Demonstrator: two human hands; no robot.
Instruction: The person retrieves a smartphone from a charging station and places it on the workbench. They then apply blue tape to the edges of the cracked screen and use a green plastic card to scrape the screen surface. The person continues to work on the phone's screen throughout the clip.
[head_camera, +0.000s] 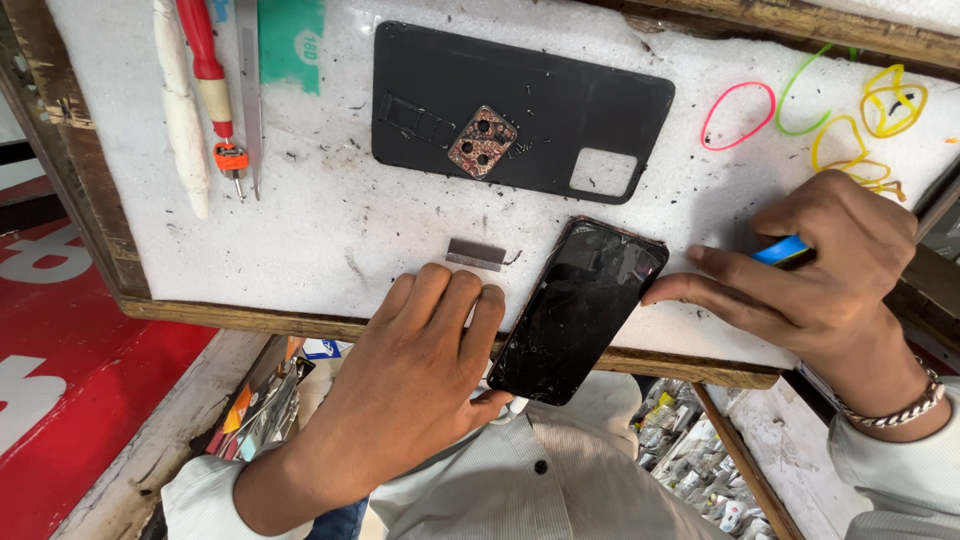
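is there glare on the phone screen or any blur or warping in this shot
Head view: the phone screen is dark with only faint sheen, its cracks readable; light is soft and even, with weak shadows under the left hand and right hand; the middle is sharp, down to specks on the white board; the wooden frame bows at the edges, wide-lens distortion.

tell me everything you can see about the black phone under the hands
The black phone lies screen-up and slantwise on the white work mat, its lower end overhanging the wooden edge. The dark glass looks cracked and speckled, with a thin reddish rim. The left hand touches its lower left side; the right hand presses fingertips against its upper right corner.
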